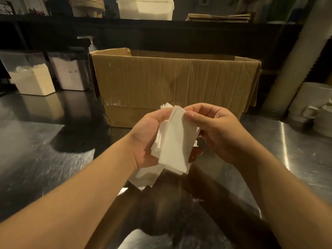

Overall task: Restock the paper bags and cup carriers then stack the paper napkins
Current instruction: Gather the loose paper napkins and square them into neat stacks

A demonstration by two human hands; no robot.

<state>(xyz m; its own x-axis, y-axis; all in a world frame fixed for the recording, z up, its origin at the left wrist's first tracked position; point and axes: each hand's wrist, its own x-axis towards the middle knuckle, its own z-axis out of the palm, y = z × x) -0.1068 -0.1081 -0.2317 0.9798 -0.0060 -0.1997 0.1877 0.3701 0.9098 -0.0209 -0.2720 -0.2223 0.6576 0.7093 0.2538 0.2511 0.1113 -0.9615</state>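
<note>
Because the napkins (pixel 173 141) are thin and already fanned at their edges, they could slide apart and scatter over the counter (pixel 45 141) if you loosen either grip while squaring them. In the head view you hold them above the counter's middle, just in front of the box (pixel 170 83). Your left hand (pixel 147 139) cups the bundle from below with fingers curled round it, while your right hand (pixel 215 130) pinches its upper right edge between thumb and fingers.
</note>
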